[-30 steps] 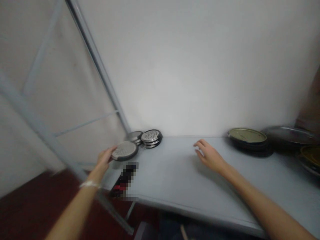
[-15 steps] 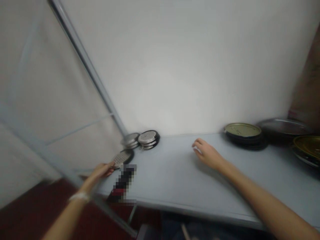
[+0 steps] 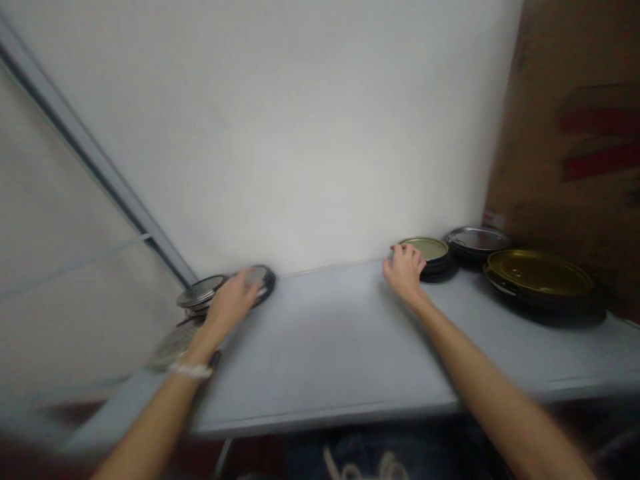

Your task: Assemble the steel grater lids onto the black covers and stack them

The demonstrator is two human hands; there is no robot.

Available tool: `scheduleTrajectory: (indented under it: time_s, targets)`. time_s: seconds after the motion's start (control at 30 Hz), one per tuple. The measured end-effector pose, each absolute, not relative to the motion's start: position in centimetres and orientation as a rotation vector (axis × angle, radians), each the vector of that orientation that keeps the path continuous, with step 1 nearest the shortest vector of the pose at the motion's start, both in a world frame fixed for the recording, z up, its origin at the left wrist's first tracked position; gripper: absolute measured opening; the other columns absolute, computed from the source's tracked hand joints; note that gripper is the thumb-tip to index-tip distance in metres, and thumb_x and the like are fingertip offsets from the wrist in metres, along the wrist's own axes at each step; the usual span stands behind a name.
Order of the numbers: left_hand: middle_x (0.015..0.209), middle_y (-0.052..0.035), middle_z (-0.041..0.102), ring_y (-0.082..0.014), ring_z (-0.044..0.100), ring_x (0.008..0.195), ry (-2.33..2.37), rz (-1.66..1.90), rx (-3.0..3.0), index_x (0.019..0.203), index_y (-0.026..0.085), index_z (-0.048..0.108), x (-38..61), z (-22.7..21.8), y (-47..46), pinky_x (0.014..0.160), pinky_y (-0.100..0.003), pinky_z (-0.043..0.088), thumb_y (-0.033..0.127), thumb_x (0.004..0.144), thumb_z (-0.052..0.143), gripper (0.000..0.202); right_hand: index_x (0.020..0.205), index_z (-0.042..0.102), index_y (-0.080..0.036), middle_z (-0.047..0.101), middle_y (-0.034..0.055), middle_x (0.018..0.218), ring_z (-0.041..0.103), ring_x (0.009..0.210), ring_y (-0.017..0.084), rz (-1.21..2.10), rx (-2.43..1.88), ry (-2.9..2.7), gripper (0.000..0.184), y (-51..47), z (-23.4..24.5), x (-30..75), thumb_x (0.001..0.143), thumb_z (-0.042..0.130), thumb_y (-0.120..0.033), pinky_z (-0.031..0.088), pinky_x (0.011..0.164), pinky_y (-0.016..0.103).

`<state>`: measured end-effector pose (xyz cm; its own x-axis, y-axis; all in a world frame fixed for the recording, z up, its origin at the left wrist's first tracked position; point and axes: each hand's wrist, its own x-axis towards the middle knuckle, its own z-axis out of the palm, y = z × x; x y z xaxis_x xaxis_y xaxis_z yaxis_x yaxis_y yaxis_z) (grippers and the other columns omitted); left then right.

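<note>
My left hand (image 3: 231,300) reaches over a small stack of round, dark-rimmed discs (image 3: 264,279) at the back left. It is blurred, but its fingers look spread, and whether they touch the top disc I cannot tell. Beside it stand another small stack with a silvery top (image 3: 200,291) and, nearer the front, a blurred patterned disc (image 3: 173,347), partly behind my wrist. My right hand (image 3: 406,267) is at the left edge of a stack with a pale gold lid-like top (image 3: 427,249). Its fingers are loosely curved and apart, overlapping that edge in view.
Further right are a silver-topped stack (image 3: 479,238) and a wider gold-topped stack (image 3: 540,272). A cardboard box (image 3: 560,167) with red marks rises behind them. The grey table (image 3: 325,347) meets a pale wall; a metal pole (image 3: 100,153) slants down at the left.
My left hand has let go of the patterned front disc and moved to the back stack. My right hand has come up to the pale gold stack. The view has turned right.
</note>
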<state>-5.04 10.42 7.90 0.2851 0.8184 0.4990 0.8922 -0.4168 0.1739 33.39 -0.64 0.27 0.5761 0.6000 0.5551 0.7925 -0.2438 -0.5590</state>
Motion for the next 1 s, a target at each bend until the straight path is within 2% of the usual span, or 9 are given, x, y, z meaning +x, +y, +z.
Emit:
scheduleTrajectory:
  time_s: [0.13, 0.3, 0.43, 0.67, 0.83, 1.0]
  targets:
    - [0.093, -0.0060, 0.074, -0.0234, 0.069, 0.087, -1.340, -0.779, -2.577, 0.129, 0.018, 0.056, 3.1, 6.7, 10.2, 0.082, -0.030, 0.049, 0.033, 0.094, 0.053, 0.038, 0.114, 0.058, -0.012, 0.046, 0.0276, 0.130, 0.032, 0.128, 0.046, -0.438, -2.080, -0.766, 0.031, -1.4, 0.2, 37.8, 0.088, 0.054, -0.027, 0.026, 0.099, 0.066]
    - [0.088, -0.0052, 0.074, -0.0214, 0.069, 0.082, -1.301, -0.953, -2.635, 0.123, 0.018, 0.061, 8.0, 4.1, 10.4, 0.079, -0.028, 0.049, 0.029, 0.096, 0.051, 0.030, 0.109, 0.061, -0.014, 0.048, 0.0258, 0.129, 0.041, 0.121, 0.045, -0.262, -2.144, -0.518, 0.030, -1.2, -1.3, 40.7, 0.086, 0.051, -0.031, 0.035, 0.094, 0.061]
    - [0.090, -0.0079, 0.075, -0.0232, 0.069, 0.090, -1.296, -0.862, -2.670, 0.118, 0.018, 0.066, 7.4, 1.8, 11.6, 0.083, -0.030, 0.049, 0.025, 0.096, 0.050, 0.028, 0.110, 0.062, -0.015, 0.048, 0.0227, 0.127, 0.047, 0.115, 0.041, -0.264, -2.160, -0.516, 0.032, -1.0, -2.0, 41.8, 0.084, 0.048, -0.026, 0.039, 0.093, 0.056]
    - [0.095, -0.0107, 0.076, -0.0237, 0.070, 0.090, -1.408, -0.832, -2.673, 0.113, 0.017, 0.070, 5.5, 0.4, 12.7, 0.085, -0.031, 0.050, 0.021, 0.094, 0.049, 0.028, 0.112, 0.062, -0.013, 0.047, 0.0218, 0.125, 0.054, 0.107, 0.038, -0.260, -2.167, -0.525, 0.036, -1.2, -2.1, 42.4, 0.081, 0.047, -0.023, 0.042, 0.089, 0.051]
    - [0.102, -0.0101, 0.076, -0.0222, 0.070, 0.092, -1.299, -0.850, -2.720, 0.112, 0.020, 0.071, 6.4, 0.6, 11.4, 0.085, -0.030, 0.051, 0.024, 0.096, 0.050, 0.027, 0.116, 0.060, -0.010, 0.045, 0.0246, 0.128, 0.051, 0.110, 0.042, -0.267, -2.150, -0.515, 0.040, -1.2, -1.8, 41.8, 0.080, 0.046, -0.022, 0.041, 0.091, 0.056]
    - [0.100, -0.0106, 0.075, -0.0232, 0.069, 0.092, -1.156, -0.902, -2.755, 0.111, 0.019, 0.071, 6.8, 0.6, 10.5, 0.087, -0.033, 0.051, 0.026, 0.097, 0.048, 0.028, 0.119, 0.059, -0.013, 0.041, 0.0237, 0.135, 0.045, 0.117, 0.044, -0.271, -2.115, -0.554, 0.041, -1.0, -1.4, 41.2, 0.080, 0.048, -0.023, 0.041, 0.092, 0.059]
